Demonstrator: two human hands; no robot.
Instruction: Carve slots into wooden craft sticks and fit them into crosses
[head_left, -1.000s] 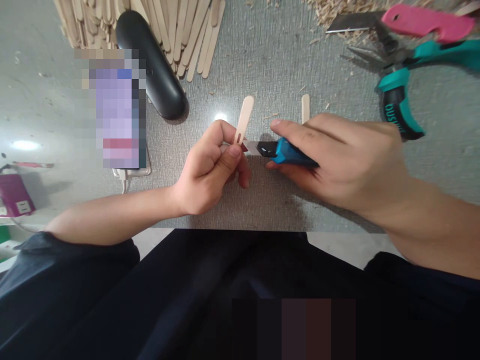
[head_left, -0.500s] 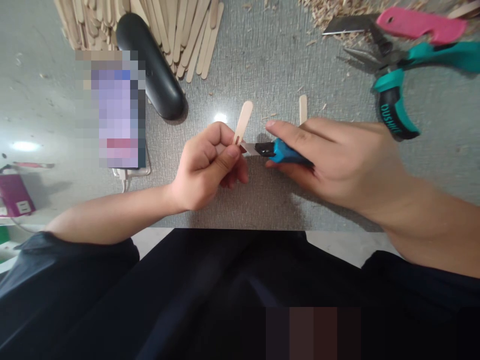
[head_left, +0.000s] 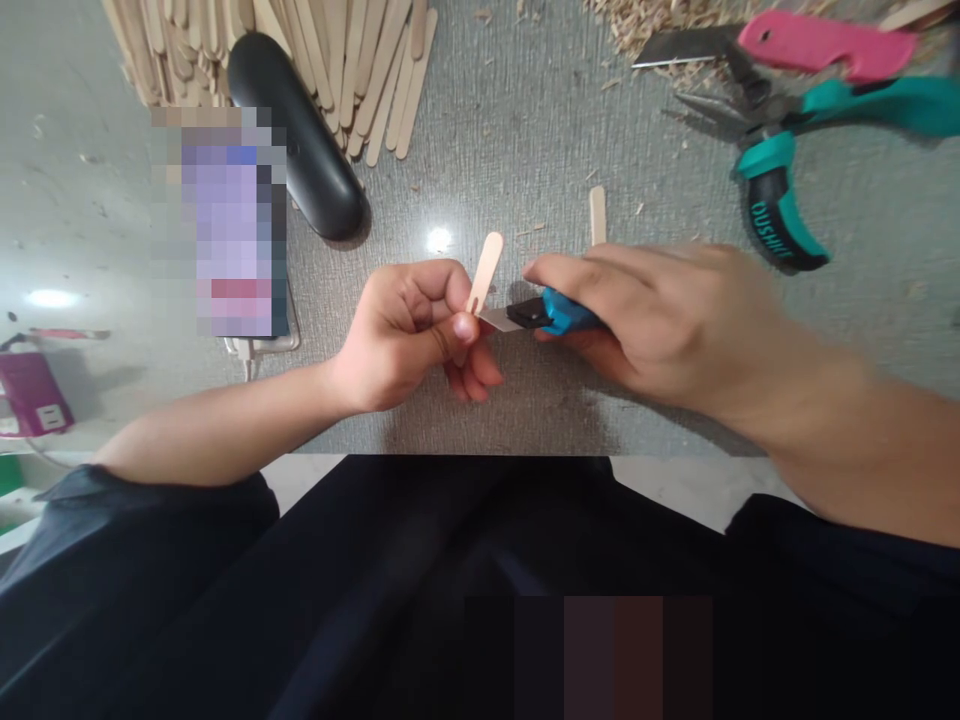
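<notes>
Between the thumb and fingers of my left hand is a wooden craft stick, its rounded end pointing up and away. A small dark slot shows in the stick just above my thumb; its lower part is hidden by my fingers. My right hand is wrapped round the blue handle of a utility knife. The knife's blade points left, and its tip is at the slotted part of the stick. Beyond my right hand lies another craft stick, partly covered by the hand.
A pile of craft sticks lies at the far left beside a black oblong case and a blurred phone on a cable. At the far right are teal pliers, a pink-handled knife and wood shavings.
The held stick and my left thumb have shifted slightly toward me, and the stick's top sits lower. The knife has moved a little with it, its blade still at the stick.
</notes>
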